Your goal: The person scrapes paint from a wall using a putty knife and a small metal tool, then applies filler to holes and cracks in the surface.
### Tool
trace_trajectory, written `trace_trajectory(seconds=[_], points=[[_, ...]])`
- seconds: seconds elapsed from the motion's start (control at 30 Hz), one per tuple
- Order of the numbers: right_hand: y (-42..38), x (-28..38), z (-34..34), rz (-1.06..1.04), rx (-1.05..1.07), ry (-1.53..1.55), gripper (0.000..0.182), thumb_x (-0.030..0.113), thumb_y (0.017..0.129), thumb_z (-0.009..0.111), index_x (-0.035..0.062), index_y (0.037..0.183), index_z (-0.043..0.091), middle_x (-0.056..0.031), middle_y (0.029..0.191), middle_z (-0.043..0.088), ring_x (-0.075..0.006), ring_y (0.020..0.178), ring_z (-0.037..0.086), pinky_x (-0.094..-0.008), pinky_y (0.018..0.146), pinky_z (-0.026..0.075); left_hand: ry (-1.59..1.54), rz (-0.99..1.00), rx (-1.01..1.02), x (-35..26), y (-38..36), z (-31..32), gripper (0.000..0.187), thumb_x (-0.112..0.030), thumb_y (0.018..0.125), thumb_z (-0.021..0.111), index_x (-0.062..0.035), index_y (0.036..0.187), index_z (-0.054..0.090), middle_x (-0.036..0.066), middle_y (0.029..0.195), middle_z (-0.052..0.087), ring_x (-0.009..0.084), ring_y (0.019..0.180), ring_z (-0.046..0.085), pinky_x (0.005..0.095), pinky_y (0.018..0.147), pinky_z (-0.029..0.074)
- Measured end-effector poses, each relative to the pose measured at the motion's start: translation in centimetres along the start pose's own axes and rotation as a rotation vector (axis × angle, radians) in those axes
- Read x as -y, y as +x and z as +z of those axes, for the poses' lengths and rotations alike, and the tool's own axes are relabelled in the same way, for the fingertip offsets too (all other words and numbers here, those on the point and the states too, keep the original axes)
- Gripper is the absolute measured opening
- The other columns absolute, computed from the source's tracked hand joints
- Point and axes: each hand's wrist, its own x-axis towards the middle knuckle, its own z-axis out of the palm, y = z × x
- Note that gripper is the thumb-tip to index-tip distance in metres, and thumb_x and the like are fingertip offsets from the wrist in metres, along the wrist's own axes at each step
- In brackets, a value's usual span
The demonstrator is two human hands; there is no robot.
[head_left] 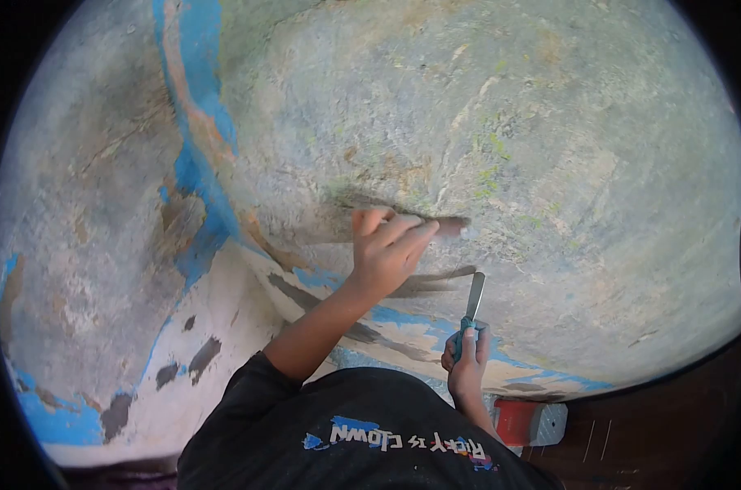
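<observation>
In my right hand (468, 363) is a knife (476, 296) with a long, narrow metal blade and a teal handle. Its blade points up toward the wall (566, 163), and a shadow falls to the left of the tip. My left hand (391, 249) is raised close to the same rough grey-green surface, its fingers curled and drawn together. Whatever those fingers may hold is hidden. A dark shadow and a small pale blur lie just right of the fingertips.
Blue paint (203, 204) shows in a strip at the left and along the lower edge. White patches with dark spots (205, 359) are at lower left. A red and grey object (529, 422) sits at lower right, beside a dark brown surface (623, 433).
</observation>
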Motion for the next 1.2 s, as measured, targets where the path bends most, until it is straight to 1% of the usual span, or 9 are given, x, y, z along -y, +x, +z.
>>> trace_trajectory(seconds=[0.07,0.17,0.3,0.43,0.53,0.67,0.77,1.0,1.2], points=[[0.0,-0.1,0.3,0.008,0.002,-0.006,0.014,0.025,0.11,0.045,0.0123,0.114,0.044,-0.0008,0.071,0.047,-0.0059,0.05,0.038,-0.0227,0.043,0.03,0.033,-0.001,0.043,-0.4,-1.6,-0.2,0.029,-0.007,0.069,0.086,-0.0171,0.095,0.079,-0.002,0.092,0.067,0.0226,0.087,0.055,0.037,0.08,0.041],[0.1,0.0,0.3,0.086,0.041,0.017,0.016,0.028,0.11,0.047,0.0136,0.115,0.046,-0.0026,0.073,0.048,-0.0081,0.049,0.036,-0.0235,0.043,0.028,0.058,-0.152,0.05,-0.3,-3.7,-1.3,0.027,-0.007,0.07,0.086,-0.0159,0.095,0.078,-0.001,0.09,0.068,0.0231,0.087,0.057,0.0377,0.079,0.042],[0.0,-0.3,-0.9,-0.093,0.108,-0.083,0.015,0.025,0.11,0.046,0.0108,0.115,0.046,-0.0029,0.074,0.048,-0.0078,0.049,0.037,-0.0236,0.043,0.029,0.059,-0.305,0.118,-0.8,-6.1,-2.9,0.025,-0.008,0.073,0.083,-0.0138,0.096,0.077,0.0,0.092,0.069,0.0247,0.086,0.058,0.0381,0.081,0.04],[0.6,-1.7,-2.9,0.041,0.166,0.029,0.014,0.024,0.109,0.046,0.0101,0.113,0.046,-0.0036,0.073,0.049,-0.0091,0.048,0.04,-0.0243,0.043,0.033,0.043,-0.339,0.127,-1.9,-6.5,-3.9,0.027,0.003,0.07,0.082,-0.007,0.094,0.075,0.006,0.093,0.071,0.0271,0.086,0.063,0.0377,0.08,0.047],[1.2,-3.2,-3.3,0.037,0.197,-0.003,0.014,0.024,0.109,0.046,0.0098,0.112,0.046,-0.0048,0.073,0.051,-0.01,0.048,0.044,-0.0251,0.044,0.035,0.019,-0.288,0.085,-2.2,-5.8,-4.9,0.027,0.004,0.072,0.082,-0.0041,0.096,0.073,0.009,0.095,0.071,0.0272,0.088,0.064,0.0384,0.08,0.049],[0.9,-2.6,-2.2,0.047,0.231,-0.088,0.017,0.026,0.109,0.045,0.0094,0.111,0.046,-0.0062,0.076,0.054,-0.0105,0.049,0.046,-0.0261,0.044,0.037,0.008,-0.376,0.017,-1.9,-5.4,-6.7,0.027,0.002,0.075,0.082,-0.004,0.099,0.072,0.011,0.098,0.071,0.0276,0.09,0.064,0.0385,0.083,0.048],[1.6,-1.0,-0.6,0.149,0.267,0.022,0.019,0.027,0.11,0.045,0.0086,0.111,0.045,-0.0066,0.076,0.054,-0.0106,0.049,0.046,-0.0264,0.043,0.036,0.017,-0.444,-0.029,-0.4,-6.3,-7.4,0.025,-0.001,0.075,0.083,-0.0075,0.097,0.074,0.008,0.096,0.073,0.0276,0.091,0.063,0.0387,0.084,0.046],[3.1,3.6,7.7,0.07,0.429,0.262,0.022,0.03,0.111,0.042,0.0087,0.113,0.046,-0.0083,0.075,0.055,-0.0109,0.045,0.044,-0.0257,0.04,0.035,0.0,-0.425,0.043,4.6,-6.6,-9.3,0.027,0.0,0.075,0.082,-0.0063,0.099,0.074,0.009,0.097,0.072,0.0283,0.093,0.062,0.0391,0.086,0.046],[3.1,3.0,13.6,-0.053,0.3,0.393,0.024,0.031,0.112,0.038,0.0104,0.12,0.046,-0.009,0.077,0.055,-0.0105,0.043,0.04,-0.0252,0.04,0.033,-0.083,-0.427,0.019,9.3,-5.1,-10.1,0.029,0.003,0.074,0.081,-0.0052,0.1,0.074,0.01,0.098,0.071,0.0283,0.093,0.062,0.0394,0.086,0.047]])
